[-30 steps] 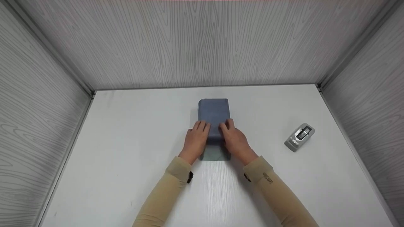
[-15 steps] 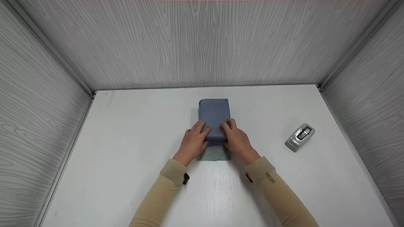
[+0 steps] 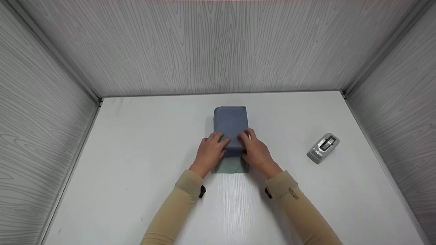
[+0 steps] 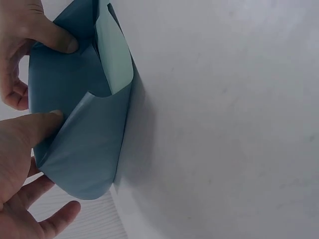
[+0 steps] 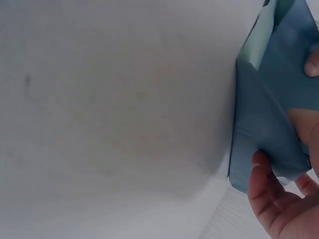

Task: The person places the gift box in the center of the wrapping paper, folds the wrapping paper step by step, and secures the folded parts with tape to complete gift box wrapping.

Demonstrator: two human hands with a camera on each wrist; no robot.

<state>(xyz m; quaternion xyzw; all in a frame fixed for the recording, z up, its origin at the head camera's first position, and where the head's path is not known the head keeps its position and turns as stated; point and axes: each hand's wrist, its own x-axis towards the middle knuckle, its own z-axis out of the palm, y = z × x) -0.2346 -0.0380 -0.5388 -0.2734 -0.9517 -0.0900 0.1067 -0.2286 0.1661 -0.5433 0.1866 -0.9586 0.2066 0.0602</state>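
Observation:
Blue wrapping paper (image 3: 231, 119) with a pale green inner side covers a box-shaped thing lying in the middle of the white table. At the near end, a green flap (image 3: 230, 165) sticks out toward the person. My left hand (image 3: 209, 151) holds the near left corner, its thumb against the folded end paper in the left wrist view. Opposite it, my right hand (image 3: 255, 151) grips the near right corner. In the right wrist view its thumb presses the end fold and its fingers bend around the top and side. What lies inside the paper is hidden.
A grey tape dispenser (image 3: 323, 148) lies on the table (image 3: 143, 170) to the right of the hands. Grey wood-grain panels (image 3: 218, 47) enclose the table at the back and both sides.
The left hand has shifted slightly, its fingers and thumb now showing at the near corner. The right hand stays almost where it was, and the wrapped thing has hardly moved.

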